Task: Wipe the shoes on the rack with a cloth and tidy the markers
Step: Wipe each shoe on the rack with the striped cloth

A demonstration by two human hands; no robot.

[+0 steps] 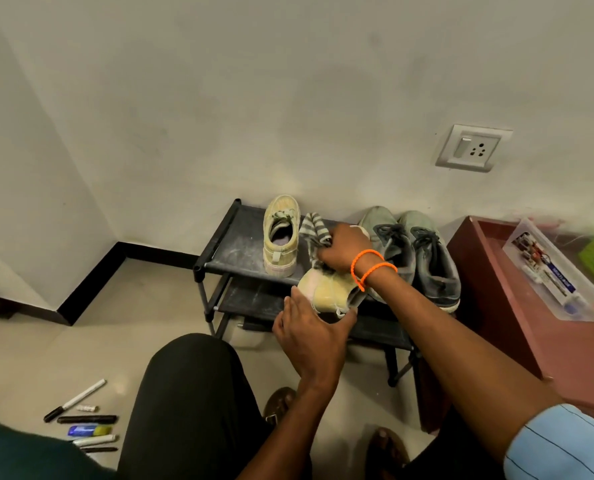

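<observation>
— Where's the left hand (311, 332)?
— Low at six o'clock, fingers curled, gripping.
— And the right hand (344, 249)?
— Beyond it at twelve o'clock, fingers clenched, orange bands on the wrist.

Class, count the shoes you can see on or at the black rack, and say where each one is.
4. One yellow shoe stands on the rack's top shelf; its partner is held by the left hand; two grey shoes sit right. Lower shelves may hide more.

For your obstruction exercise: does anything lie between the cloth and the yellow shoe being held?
Nothing visible does. The right hand presses the striped cloth straight onto the yellow shoe, which the left hand steadies at the rack's front edge.
</observation>
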